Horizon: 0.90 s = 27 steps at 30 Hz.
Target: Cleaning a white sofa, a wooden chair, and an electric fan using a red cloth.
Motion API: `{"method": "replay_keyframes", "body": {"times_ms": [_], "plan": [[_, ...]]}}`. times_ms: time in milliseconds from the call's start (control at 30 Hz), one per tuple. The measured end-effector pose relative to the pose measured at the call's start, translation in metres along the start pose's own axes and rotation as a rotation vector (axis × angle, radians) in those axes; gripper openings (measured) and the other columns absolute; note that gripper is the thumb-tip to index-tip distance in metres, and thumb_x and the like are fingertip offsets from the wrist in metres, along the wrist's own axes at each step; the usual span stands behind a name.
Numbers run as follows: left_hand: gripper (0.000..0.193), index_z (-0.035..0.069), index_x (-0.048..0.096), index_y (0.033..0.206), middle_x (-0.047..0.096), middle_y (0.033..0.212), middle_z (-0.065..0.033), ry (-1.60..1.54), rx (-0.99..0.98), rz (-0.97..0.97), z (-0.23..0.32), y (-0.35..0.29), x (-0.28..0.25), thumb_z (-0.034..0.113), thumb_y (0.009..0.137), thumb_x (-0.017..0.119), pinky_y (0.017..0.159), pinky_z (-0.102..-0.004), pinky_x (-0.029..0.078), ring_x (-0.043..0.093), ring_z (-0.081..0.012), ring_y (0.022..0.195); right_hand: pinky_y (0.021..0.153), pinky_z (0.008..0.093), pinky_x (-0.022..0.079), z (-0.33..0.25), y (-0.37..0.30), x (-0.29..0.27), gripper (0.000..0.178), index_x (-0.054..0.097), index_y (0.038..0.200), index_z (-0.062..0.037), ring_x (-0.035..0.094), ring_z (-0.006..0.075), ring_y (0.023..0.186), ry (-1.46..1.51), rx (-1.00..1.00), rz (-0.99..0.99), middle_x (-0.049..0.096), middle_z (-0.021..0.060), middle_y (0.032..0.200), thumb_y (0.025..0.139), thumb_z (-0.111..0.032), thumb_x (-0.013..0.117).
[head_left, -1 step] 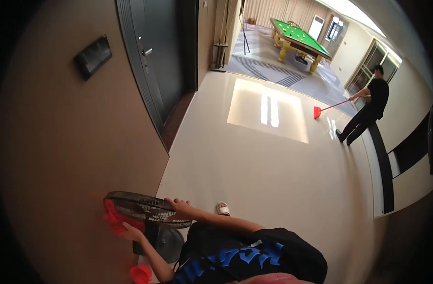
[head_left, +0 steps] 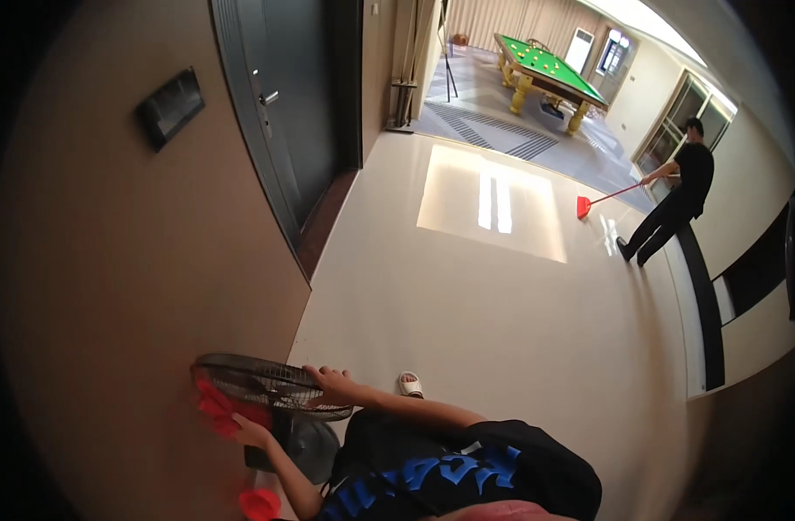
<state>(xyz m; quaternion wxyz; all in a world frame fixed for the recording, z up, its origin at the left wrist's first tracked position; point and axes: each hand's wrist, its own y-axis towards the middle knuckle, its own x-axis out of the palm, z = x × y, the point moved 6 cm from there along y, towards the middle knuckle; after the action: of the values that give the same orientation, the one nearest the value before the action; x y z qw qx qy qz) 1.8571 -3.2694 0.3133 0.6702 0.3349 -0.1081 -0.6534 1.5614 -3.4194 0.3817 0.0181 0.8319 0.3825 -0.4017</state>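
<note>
A fan with a round dark wire guard [head_left: 271, 382] stands against the wall on my left, its dark round base [head_left: 310, 447] below. My left hand [head_left: 251, 431] is closed round a red cloth [head_left: 215, 404], which lies against the side of the guard nearest the wall. Over the opposite rim curl the fingers of my right hand [head_left: 332, 385], gripping the guard; part of that hand's grip is hidden behind the rim. Under my left forearm a red object [head_left: 260, 504] shows at the lower edge, its kind unclear.
A person in black [head_left: 692, 174] holds a red broom [head_left: 584, 207] at the far right. A green pool table [head_left: 549, 69] with balls stands on patterned carpet at the back. Along the left wall are a dark door [head_left: 302, 113] and a black panel [head_left: 171, 108].
My left hand and the red cloth have shifted slightly right and toward me, down off the guard's outer rim. My right hand keeps its place on the guard.
</note>
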Motion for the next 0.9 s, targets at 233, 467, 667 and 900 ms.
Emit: {"method": "replay_keyframes", "body": {"times_ms": [233, 467, 667, 900], "plan": [[0.054, -0.015, 0.056, 0.114, 0.062, 0.11, -0.0309, 0.101, -0.422, -0.255, 0.058, -0.014, -0.009, 0.033, 0.091, 0.057, 0.083, -0.0452, 0.05, 0.063, -0.0403, 0.096, 0.084, 0.0594, 0.038, 0.001, 0.004, 0.006, 0.106, 0.02, 0.149, -0.0196, 0.054, 0.0421, 0.111, 0.067, 0.01, -0.027, 0.052, 0.0219, 0.121, 0.067, -0.061, 0.074], [0.057, -0.008, 0.04, 0.133, 0.053, 0.129, -0.0228, -0.23, -0.357, -0.152, 0.184, -0.04, -0.019, 0.026, 0.091, 0.058, 0.094, -0.0415, 0.047, 0.058, -0.0321, 0.11, 0.087, 0.055, 0.04, 0.0, 0.003, -0.013, 0.109, 0.019, 0.148, -0.0132, 0.054, 0.0417, 0.114, 0.029, 0.037, -0.123, 0.052, 0.0215, 0.125, 0.067, -0.06, 0.075], [0.057, -0.006, 0.034, 0.136, 0.049, 0.133, -0.0205, -0.57, -0.572, -0.37, 0.237, -0.017, -0.027, 0.029, 0.094, 0.052, 0.096, -0.0389, 0.047, 0.057, -0.0289, 0.111, 0.087, 0.057, 0.039, 0.0, 0.003, -0.001, 0.108, 0.022, 0.148, -0.0138, 0.052, 0.0408, 0.115, 0.075, 0.018, -0.075, 0.051, 0.022, 0.125, 0.067, -0.059, 0.075], [0.057, -0.011, 0.04, 0.133, 0.05, 0.133, -0.0215, -0.548, -0.294, -0.303, 0.284, -0.006, -0.028, 0.028, 0.095, 0.055, 0.101, -0.0395, 0.043, 0.053, -0.0306, 0.117, 0.091, 0.0494, 0.043, 0.023, 0.015, -0.003, 0.098, 0.022, 0.146, -0.0127, 0.057, 0.0395, 0.112, 0.22, -0.07, -0.123, 0.058, 0.0212, 0.121, 0.073, -0.055, 0.074]]}}
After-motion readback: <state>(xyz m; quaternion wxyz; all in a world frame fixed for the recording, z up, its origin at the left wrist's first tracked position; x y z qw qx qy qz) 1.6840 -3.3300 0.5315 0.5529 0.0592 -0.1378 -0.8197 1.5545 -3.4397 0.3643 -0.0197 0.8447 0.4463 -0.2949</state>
